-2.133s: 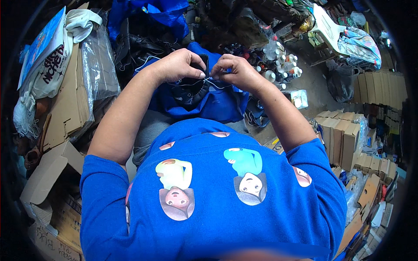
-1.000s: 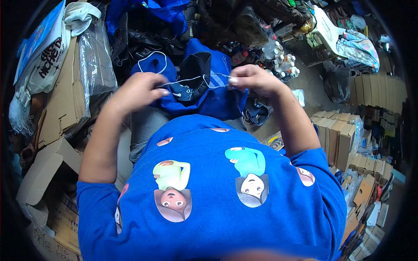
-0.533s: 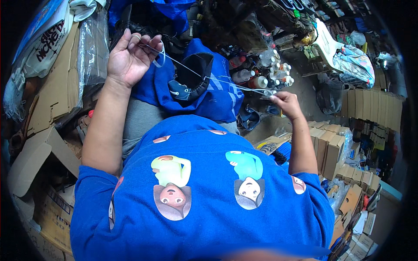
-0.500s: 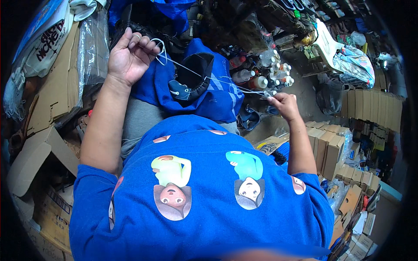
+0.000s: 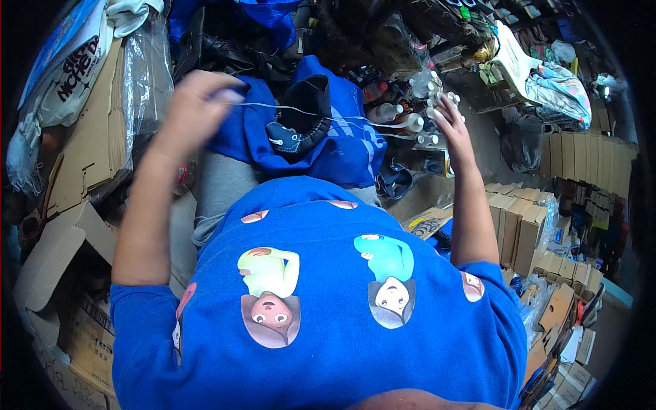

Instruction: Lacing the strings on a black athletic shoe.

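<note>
A dark shoe lies on a blue cloth across my lap. A white thread runs from it, stretched between my two hands. My left hand is closed on one end of the thread, up and to the left of the shoe. My right hand holds the other end out to the right, fingers partly spread, near several small white bottles. My blue printed shirt fills the lower part of the view.
Flattened cardboard boxes and a clear plastic bag pile up on the left. Brown boxes stack on the right. A white plastic chair with a bundle of cloth stands at the back right. Dark shoes lie behind the lap.
My hands, first together over the shoe, have pulled apart and drawn the thread taut. Since half a second ago the left hand has turned over and dropped slightly, closing on the thread.
</note>
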### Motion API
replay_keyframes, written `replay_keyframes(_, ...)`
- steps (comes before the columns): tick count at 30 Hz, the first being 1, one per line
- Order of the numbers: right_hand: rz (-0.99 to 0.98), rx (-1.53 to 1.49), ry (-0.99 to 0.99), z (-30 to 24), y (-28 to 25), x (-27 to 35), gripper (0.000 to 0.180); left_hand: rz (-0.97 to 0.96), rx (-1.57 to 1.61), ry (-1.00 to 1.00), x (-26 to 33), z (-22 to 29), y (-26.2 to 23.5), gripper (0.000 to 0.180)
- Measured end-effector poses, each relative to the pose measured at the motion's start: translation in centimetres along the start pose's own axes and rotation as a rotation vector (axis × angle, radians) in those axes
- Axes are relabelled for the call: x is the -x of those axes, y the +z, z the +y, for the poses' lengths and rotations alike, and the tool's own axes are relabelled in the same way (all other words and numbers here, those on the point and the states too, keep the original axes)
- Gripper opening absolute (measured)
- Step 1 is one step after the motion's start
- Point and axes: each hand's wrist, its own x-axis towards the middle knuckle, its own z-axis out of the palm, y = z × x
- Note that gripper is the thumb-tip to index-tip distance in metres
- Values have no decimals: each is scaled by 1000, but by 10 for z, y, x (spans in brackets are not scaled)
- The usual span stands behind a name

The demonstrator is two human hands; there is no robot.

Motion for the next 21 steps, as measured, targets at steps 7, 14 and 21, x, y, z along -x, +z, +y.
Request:
replay_keyframes(7, -632, 882, -452, -121, 149, -40, 35, -527, -176, 95, 9, 57, 59, 40)
replay_keyframes(14, -472, 43, 54, -66, 138, -32, 35, -545, -96, 143, 4, 37, 53, 32)
replay_keyframes(21, 66, 984, 232, 29, -24, -19, 30, -181, 186, 99, -42, 33, 47, 30)
